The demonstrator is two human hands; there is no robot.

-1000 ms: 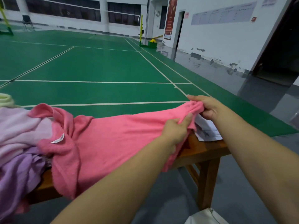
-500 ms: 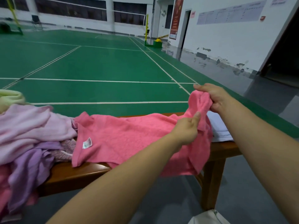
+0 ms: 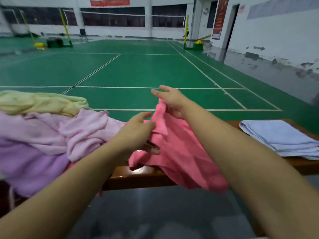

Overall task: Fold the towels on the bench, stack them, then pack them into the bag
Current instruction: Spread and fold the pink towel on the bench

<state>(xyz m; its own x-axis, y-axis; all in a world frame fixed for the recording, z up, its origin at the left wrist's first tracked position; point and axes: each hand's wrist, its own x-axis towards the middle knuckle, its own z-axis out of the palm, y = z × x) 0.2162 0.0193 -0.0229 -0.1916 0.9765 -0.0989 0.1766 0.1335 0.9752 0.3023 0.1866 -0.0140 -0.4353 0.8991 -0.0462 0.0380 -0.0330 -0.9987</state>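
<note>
A bright pink towel (image 3: 179,152) hangs bunched over the front of the wooden bench (image 3: 138,176). My right hand (image 3: 170,100) pinches its raised top edge between thumb and palm, with the other fingers stretched out to the left. My left hand (image 3: 138,130) grips the same edge just below and to the left. A heap of unfolded towels lies on the left: pale yellow (image 3: 39,102), light pink (image 3: 82,130) and purple (image 3: 27,163). A folded light blue towel (image 3: 279,138) rests on the bench at the right. No bag is in view.
Beyond the bench stretches a green badminton court with white lines, net posts and a white wall on the right. Grey floor lies below the bench's front edge.
Both hands have carried the pink towel's edge up and leftward, toward the heap, bunching the towel. The camera has tilted up and turned, bringing the folded blue towel fully into view.
</note>
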